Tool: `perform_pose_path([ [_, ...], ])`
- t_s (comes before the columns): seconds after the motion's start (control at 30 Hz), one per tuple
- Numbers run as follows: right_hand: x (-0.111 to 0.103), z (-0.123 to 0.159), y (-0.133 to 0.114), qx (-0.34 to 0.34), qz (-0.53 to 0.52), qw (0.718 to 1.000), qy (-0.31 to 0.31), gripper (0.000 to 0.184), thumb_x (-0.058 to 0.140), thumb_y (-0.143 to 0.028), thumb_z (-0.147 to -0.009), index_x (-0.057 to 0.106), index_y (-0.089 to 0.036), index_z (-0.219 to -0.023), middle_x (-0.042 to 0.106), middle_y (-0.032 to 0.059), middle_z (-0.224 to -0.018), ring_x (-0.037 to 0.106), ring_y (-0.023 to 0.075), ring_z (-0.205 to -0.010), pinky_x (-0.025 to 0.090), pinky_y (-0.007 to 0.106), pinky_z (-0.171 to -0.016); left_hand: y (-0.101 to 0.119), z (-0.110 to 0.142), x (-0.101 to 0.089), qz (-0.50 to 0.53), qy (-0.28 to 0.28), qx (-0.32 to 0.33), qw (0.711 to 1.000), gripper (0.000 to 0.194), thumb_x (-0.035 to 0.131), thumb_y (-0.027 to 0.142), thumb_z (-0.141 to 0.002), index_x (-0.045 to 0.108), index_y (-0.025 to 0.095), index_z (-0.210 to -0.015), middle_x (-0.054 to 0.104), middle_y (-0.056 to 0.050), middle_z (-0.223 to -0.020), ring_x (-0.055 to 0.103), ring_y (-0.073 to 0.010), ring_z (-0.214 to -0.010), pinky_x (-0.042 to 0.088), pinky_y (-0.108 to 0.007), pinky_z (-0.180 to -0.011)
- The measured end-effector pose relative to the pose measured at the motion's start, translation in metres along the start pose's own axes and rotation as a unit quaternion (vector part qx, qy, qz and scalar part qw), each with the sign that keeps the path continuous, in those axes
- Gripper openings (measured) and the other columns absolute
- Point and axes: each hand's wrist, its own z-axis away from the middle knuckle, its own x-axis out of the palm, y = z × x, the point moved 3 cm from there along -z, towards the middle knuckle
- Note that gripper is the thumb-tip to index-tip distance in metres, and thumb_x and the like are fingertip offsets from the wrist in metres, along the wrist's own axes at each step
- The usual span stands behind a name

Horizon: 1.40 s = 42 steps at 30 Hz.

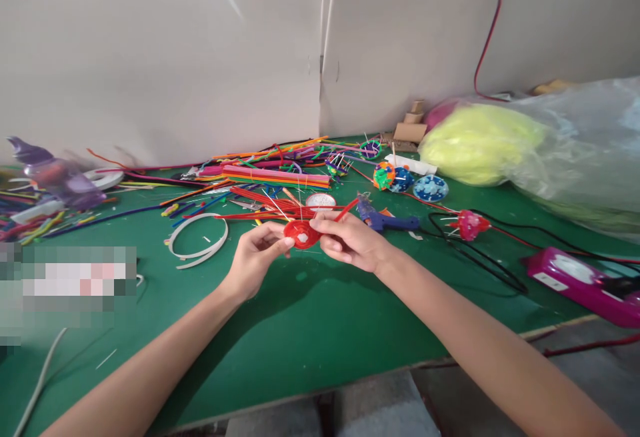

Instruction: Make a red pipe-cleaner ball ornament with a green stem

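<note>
Between my two hands is a small round coil of red pipe cleaner (301,244), with a whitish patch at its middle and thin pale sticks rising by it. My left hand (253,257) pinches the coil's left edge between thumb and fingers. Opposite it, my right hand (354,240) grips the right edge, where a loose red end (347,209) sticks up past the fingers. Just behind the hands lie a bundle of red pipe cleaners (260,202) and a round whitish disc (321,201). A blue glue gun (387,220) rests to the right of my right hand.
Multicoloured pipe cleaners (280,176) are heaped along the back. Decorated balls (431,188), a red piece (470,224), a black cord (493,277) and a magenta power strip (575,280) lie rightward. A white strip ring (197,240) and purple bottle (63,177) are leftward. Grey panels (160,64) stand behind.
</note>
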Motion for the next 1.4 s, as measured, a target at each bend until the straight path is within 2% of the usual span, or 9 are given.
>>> perform_pose_path([
  [0.23, 0.001, 0.001, -0.003, -0.004, 0.000, 1.000, -0.002, 0.028, 0.070, -0.035, -0.077, 0.050, -0.018, -0.069, 0.043, -0.0104, -0.040, 0.031, 0.0019, -0.027, 0.020, 0.013, -0.027, 0.000, 0.000, -0.001, 0.002, -0.009, -0.006, 1.000, 0.018, 0.080, 0.028, -0.068, 0.070, 0.016, -0.077, 0.068, 0.000, -0.069, 0.057, -0.0097, -0.058, 0.046, -0.021, -0.059],
  [0.4, 0.001, 0.002, -0.005, -0.006, 0.036, 0.999, -0.005, 0.019, 0.066, -0.031, -0.080, 0.052, -0.018, -0.074, 0.044, -0.0097, -0.039, 0.031, 0.0032, -0.027, 0.020, 0.013, -0.026, 0.002, 0.000, 0.002, 0.047, -0.025, -0.029, 0.998, 0.020, 0.076, 0.033, -0.073, 0.072, 0.017, -0.084, 0.069, -0.002, -0.076, 0.060, -0.0121, -0.065, 0.049, -0.024, -0.062],
  [0.6, 0.000, 0.006, -0.005, 0.028, 0.033, 0.999, -0.028, 0.012, 0.067, -0.026, -0.078, 0.058, -0.019, -0.084, 0.041, -0.0115, -0.036, 0.025, 0.0032, -0.027, 0.018, 0.012, -0.027, 0.009, 0.003, 0.004, 0.031, -0.036, -0.033, 0.998, 0.015, 0.076, 0.031, -0.073, 0.071, 0.017, -0.071, 0.067, 0.000, -0.067, 0.059, -0.0106, -0.063, 0.047, -0.022, -0.064],
  [0.8, 0.003, 0.009, -0.003, 0.089, 0.037, 0.993, -0.066, 0.011, 0.067, -0.026, -0.076, 0.062, -0.018, -0.082, 0.038, -0.0122, -0.033, 0.021, 0.0027, -0.027, 0.016, 0.012, -0.027, 0.017, 0.006, 0.005, -0.014, -0.026, -0.008, 1.000, 0.020, 0.074, 0.034, -0.074, 0.066, 0.017, -0.067, 0.062, 0.002, -0.062, 0.054, -0.0093, -0.059, 0.043, -0.021, -0.058],
  [0.97, 0.000, 0.009, -0.006, 0.031, 0.085, 0.996, -0.021, 0.012, 0.069, -0.025, -0.075, 0.064, -0.017, -0.082, 0.038, -0.0125, -0.033, 0.022, 0.0019, -0.026, 0.015, 0.013, -0.028, 0.028, 0.010, 0.010, -0.148, -0.047, 0.058, 0.986, 0.018, 0.068, 0.033, -0.081, 0.067, 0.018, -0.071, 0.067, -0.001, -0.067, 0.060, -0.0137, -0.065, 0.046, -0.026, -0.065],
  [1.17, 0.001, 0.010, -0.009, 0.017, 0.125, 0.992, -0.023, 0.015, 0.072, -0.025, -0.073, 0.063, -0.016, -0.081, 0.038, -0.0128, -0.033, 0.024, 0.0020, -0.028, 0.015, 0.013, -0.029, 0.035, 0.015, 0.013, -0.263, -0.060, 0.167, 0.948, 0.010, 0.067, 0.027, -0.082, 0.070, 0.020, -0.075, 0.071, -0.001, -0.073, 0.062, -0.0147, -0.072, 0.047, -0.028, -0.073],
  [1.23, 0.003, 0.010, -0.009, 0.008, 0.132, 0.991, -0.024, 0.016, 0.072, -0.025, -0.072, 0.062, -0.016, -0.079, 0.039, -0.0123, -0.034, 0.025, 0.0021, -0.029, 0.016, 0.013, -0.029, 0.035, 0.015, 0.014, -0.268, -0.063, 0.174, 0.945, 0.012, 0.066, 0.027, -0.082, 0.069, 0.020, -0.073, 0.071, -0.001, -0.071, 0.062, -0.0147, -0.070, 0.047, -0.029, -0.075],
  [1.4, 0.008, 0.007, -0.007, -0.023, 0.111, 0.993, -0.034, 0.014, 0.069, -0.025, -0.073, 0.059, -0.015, -0.075, 0.038, -0.0123, -0.032, 0.024, 0.0019, -0.027, 0.016, 0.014, -0.030, 0.031, 0.015, 0.015, -0.228, -0.069, 0.140, 0.961, 0.018, 0.065, 0.028, -0.082, 0.065, 0.019, -0.066, 0.069, -0.001, -0.065, 0.060, -0.0154, -0.066, 0.046, -0.034, -0.083],
])
